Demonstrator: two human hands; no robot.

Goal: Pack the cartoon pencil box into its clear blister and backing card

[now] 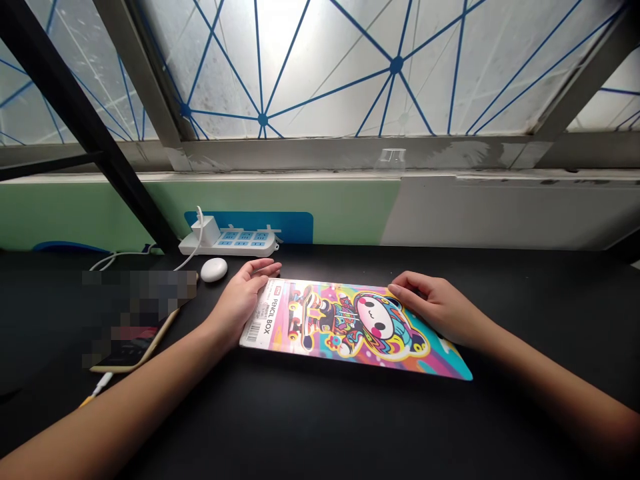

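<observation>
A flat, brightly printed pencil box [350, 323] lies on the black desk [320, 420], with a cartoon figure on its lid and a white label reading "PENCIL BOX" at its left end. My left hand [245, 297] rests against that left end, fingers stretched out and together along the short edge. My right hand [435, 303] lies on the box's far right edge, fingers curved over the rim. Neither hand lifts the box; it sits flat on the desk.
A white power strip [235, 241] with a plugged-in charger stands at the back by the wall. A small white oval case [214, 269] lies in front of it. A phone [133, 347] with a cable lies at the left. A frosted window with blue lines rises behind.
</observation>
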